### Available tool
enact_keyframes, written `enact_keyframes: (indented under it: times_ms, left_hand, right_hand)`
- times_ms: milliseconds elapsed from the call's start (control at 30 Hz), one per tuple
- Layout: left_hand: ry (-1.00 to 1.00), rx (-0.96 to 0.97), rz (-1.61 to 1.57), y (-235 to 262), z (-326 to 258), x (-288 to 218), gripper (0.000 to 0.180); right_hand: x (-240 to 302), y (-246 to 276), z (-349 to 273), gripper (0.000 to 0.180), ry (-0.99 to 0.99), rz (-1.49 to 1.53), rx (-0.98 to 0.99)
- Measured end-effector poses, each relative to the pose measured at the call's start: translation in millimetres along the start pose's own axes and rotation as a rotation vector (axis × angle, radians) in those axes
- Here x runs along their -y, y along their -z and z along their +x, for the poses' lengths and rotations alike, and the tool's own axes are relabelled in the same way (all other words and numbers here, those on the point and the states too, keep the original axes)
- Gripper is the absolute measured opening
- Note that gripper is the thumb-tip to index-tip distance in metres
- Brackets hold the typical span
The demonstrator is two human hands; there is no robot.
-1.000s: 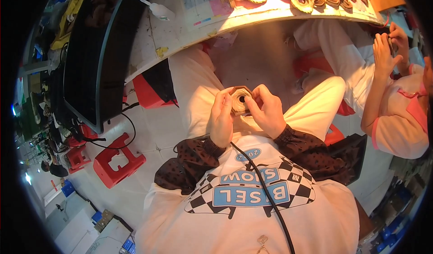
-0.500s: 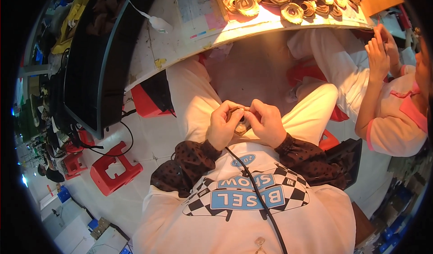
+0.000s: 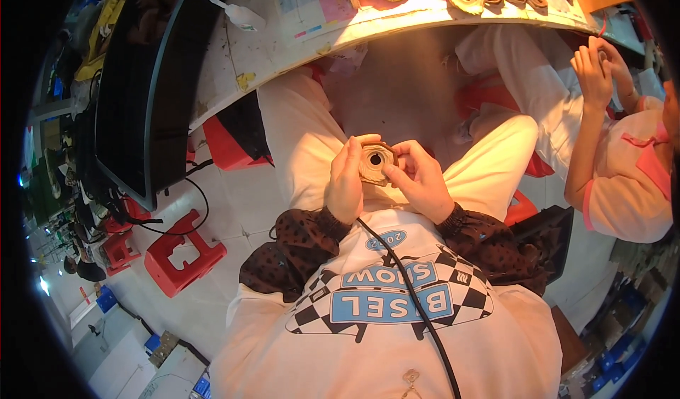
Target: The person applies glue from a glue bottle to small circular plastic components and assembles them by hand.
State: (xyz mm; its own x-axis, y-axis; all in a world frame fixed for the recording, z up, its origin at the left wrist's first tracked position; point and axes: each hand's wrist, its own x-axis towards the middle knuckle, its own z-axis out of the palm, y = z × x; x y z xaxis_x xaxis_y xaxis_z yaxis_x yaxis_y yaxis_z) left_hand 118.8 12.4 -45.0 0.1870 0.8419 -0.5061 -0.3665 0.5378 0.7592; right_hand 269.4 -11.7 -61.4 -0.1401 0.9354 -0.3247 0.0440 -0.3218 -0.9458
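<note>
While both hands are gripping it over the lap, the left hand [image 3: 346, 181] is steadying the tan coil [image 3: 375, 162] and the right hand [image 3: 423, 181] is seemingly pressing its rim; next, careful turning without loosening it.

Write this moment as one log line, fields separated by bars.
left hand grips brown ring | right hand pinches ring edge | over lap | similar rings on table
</note>
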Motion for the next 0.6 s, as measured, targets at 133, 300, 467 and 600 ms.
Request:
enact_keyframes:
  times_ms: [133, 300, 467, 600]
  left_hand:
    - [0.018, 0.031, -0.032, 1, -1, -3, 0.048]
    - [0.069, 0.11, -0.046, 3, 2, -5, 0.044]
    - [0.076, 0.204, -0.011, -3, 2, -2, 0.043]
    - [0.079, 0.211, -0.015, -5, 2, -3, 0.047]
  right_hand:
    - [-5, 0, 0, 0.019, -0.014, 0.071, -0.026]
    - [-4, -1, 0, 0.016, -0.001, 0.116, -0.089]
    - [2, 2, 1, 0.015, 0.037, 0.04, -0.148]
    - [-2, 2, 4, 0.017, 0.011, -0.023, -0.177]
